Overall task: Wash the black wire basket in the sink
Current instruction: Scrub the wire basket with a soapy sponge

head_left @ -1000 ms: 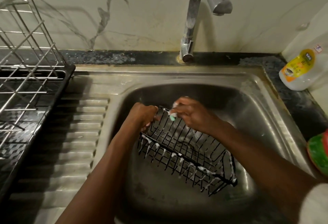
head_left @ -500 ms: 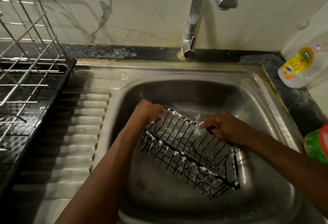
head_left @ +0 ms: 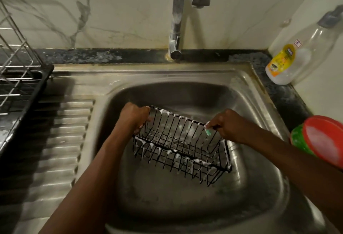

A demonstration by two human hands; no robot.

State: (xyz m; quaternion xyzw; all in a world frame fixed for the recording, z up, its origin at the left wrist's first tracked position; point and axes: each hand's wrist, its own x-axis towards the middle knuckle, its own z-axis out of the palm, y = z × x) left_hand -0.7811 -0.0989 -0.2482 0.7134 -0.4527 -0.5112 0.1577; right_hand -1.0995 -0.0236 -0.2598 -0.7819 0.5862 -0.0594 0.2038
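Pale marbled wall (head_left: 120,11) backs a dark stone counter (head_left: 111,56), and a steel sink (head_left: 167,74) is set into it.

The left hand (head_left: 133,117) has its fingers (head_left: 144,122) curled close together round the top wire at the far left corner of the black wire basket (head_left: 178,141), gripping it. The right hand (head_left: 229,125) is at the far right corner. Its fingertips (head_left: 213,125) pinch a green scrubber (head_left: 208,131) against the rim wire (only a small wet tip of it shows). Both forearms reach in from the near edge of the sink.

The basket is in the sink bowl, towards the middle, tilted with its far rim raised. White foam clings along its wires, thickest on the near rim. Whether its lower corner touches the sink floor I cannot tell.

A chrome tap (head_left: 176,20) rises from the back edge of the sink, with its spout over the bowl. A ribbed drainboard (head_left: 61,141) lies left of the bowl. At the counter's left edge a steel dish rack (head_left: 16,85) sits in a black tray (head_left: 27,107). At the back right corner stands a clear bottle (head_left: 304,48) with a yellow label. A red and green round thing (head_left: 323,141) sits at the right edge, partly out of view.
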